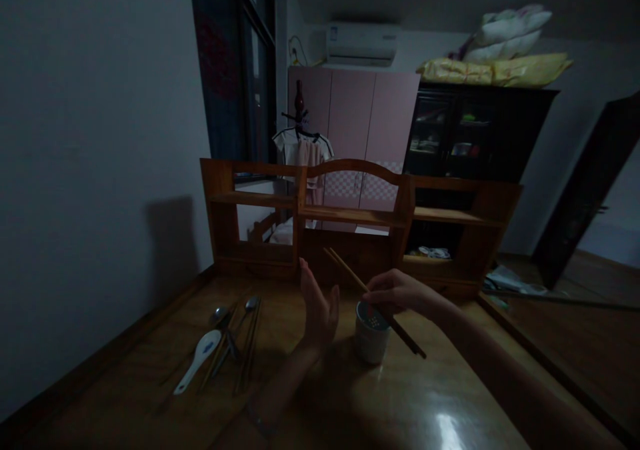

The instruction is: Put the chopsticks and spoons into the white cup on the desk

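A pair of chopsticks (pixel 403 337) slants through the fingers of my right hand (pixel 395 290), which is closed on them above a pale cup-shaped holder (pixel 373 343). The holder stands upright on the table, and its top has small light dots on a dark surface. Left of it my left hand (pixel 320 310) is raised with fingers stretched out, holding nothing. Farther left lie a white spoon (pixel 199 360) with a blue mark, a metal spoon (pixel 251 303), another rounded metal utensil (pixel 219 314) and more chopsticks (pixel 254 343), partly overlapping.
The wooden tabletop (pixel 280 410) meets a wall on the left. A wooden shelf unit (pixel 350 220) rises along its back edge, with a white tangle (pixel 434 253) in the right compartment. Behind are a pink wardrobe (pixel 350 117) and a dark cabinet (pixel 480 130).
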`<state>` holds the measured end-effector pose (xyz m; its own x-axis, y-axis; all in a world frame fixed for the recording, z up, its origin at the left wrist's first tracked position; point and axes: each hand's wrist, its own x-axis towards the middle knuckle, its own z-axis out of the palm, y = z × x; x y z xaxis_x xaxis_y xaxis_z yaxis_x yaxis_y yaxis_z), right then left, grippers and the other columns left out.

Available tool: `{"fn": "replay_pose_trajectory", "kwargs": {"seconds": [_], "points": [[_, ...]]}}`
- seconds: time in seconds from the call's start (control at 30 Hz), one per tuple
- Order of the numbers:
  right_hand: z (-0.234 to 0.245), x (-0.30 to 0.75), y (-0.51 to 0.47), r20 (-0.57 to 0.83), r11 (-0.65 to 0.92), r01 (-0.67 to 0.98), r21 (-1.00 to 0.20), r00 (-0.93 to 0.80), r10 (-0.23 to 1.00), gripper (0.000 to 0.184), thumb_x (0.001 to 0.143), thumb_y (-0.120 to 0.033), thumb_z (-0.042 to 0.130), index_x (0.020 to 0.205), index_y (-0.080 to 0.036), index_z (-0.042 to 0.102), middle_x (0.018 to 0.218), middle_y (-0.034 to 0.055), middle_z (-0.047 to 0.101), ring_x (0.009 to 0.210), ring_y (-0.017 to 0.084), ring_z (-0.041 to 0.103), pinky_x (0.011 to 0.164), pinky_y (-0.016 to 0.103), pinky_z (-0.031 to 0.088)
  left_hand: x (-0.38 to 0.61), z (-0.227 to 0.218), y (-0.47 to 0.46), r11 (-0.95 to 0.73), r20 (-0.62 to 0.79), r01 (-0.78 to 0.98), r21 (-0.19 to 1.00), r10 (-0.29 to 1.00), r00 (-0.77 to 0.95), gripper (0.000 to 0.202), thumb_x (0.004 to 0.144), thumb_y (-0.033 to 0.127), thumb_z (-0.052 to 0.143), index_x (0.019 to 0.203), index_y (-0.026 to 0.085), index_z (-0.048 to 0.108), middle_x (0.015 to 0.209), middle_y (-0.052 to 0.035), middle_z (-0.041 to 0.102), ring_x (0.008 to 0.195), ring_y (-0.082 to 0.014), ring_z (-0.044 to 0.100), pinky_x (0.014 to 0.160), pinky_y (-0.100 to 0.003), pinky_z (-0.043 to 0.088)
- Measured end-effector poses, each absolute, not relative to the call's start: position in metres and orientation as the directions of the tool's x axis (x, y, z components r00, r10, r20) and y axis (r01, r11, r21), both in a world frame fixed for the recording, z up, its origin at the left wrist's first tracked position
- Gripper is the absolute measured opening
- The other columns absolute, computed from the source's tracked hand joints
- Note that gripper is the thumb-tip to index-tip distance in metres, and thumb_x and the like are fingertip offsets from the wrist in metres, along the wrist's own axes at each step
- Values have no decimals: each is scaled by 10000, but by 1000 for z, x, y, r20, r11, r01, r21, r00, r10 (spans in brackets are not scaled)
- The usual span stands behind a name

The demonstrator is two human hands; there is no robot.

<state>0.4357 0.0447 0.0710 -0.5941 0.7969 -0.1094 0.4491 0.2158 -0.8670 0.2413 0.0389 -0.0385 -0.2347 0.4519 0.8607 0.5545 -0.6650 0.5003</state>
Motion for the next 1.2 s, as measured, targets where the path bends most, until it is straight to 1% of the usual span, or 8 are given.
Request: {"fn": "replay_pose_trajectory", "kwargs": {"seconds": [0.13,0.27,0.5,0.67,0.77,0.83,1.07,1.2], "points": [[71,433,38,-114,271,436,-858,-677,728,394,752,-498,704,838,-114,706,630,16,601,459,54,398,403,158,271,246,-37,35,-700,853,496,514,480,-206,801,926,262,474,1494,224,-89,1567,-121,-36,1438,-269,28,1154,-522,111],[66,428,32,-133,281,410,-868,-736,664,400,751,-498,706,846,-110,710,639,17,606,464,55,404,415,165,290,247,-37,36,-753,855,407,518,467,-225,797,937,233,428,1479,231,-156,1565,-125,-31,1435,-256,85,1143,-501,201],[47,423,38,-138,238,400,-885,-714,687,417,753,-528,693,820,-117,701,567,-7,569,423,54,381,375,166,268,247,-42,38,-790,863,348,505,455,-220,797,936,264,429,1481,221,-150,1550,-144,76,1423,-261,149,1146,-514,186],[39,422,38,-158,249,436,-865,-707,690,413,730,-514,720,822,-113,701,542,-26,533,434,59,422,391,160,311,247,-51,43,-812,893,377,446,429,-133,843,918,256,463,1476,226,-167,1549,-157,45,1426,-287,117,1131,-549,187],[38,424,33,-185,231,439,-868,-718,671,403,725,-505,726,822,-118,669,538,-25,550,441,74,472,398,160,329,250,-53,41,-833,916,392,390,395,-70,869,904,247,492,1476,253,-161,1557,-145,-46,1428,-303,92,1128,-563,180],[43,426,29,-178,223,417,-881,-729,661,392,746,-497,713,840,-122,644,584,-7,597,457,79,499,409,158,336,254,-52,39,-825,904,384,416,422,-71,840,910,246,478,1480,269,-140,1557,-125,-105,1430,-299,91,1124,-551,209],[99,450,26,227,367,141,-919,-570,789,353,869,-482,596,955,-143,554,876,76,671,641,122,605,559,219,475,258,-54,44,-767,863,414,491,493,-109,763,915,188,433,1495,229,-61,1562,-139,-50,1413,-278,171,1061,-499,358],[119,468,35,448,553,202,-808,-397,801,306,871,-446,610,963,-156,580,779,29,641,645,133,609,596,240,504,258,-61,51,-733,835,425,530,538,-114,719,924,196,422,1500,228,-7,1561,-144,25,1400,-269,212,1041,-475,385]]}}
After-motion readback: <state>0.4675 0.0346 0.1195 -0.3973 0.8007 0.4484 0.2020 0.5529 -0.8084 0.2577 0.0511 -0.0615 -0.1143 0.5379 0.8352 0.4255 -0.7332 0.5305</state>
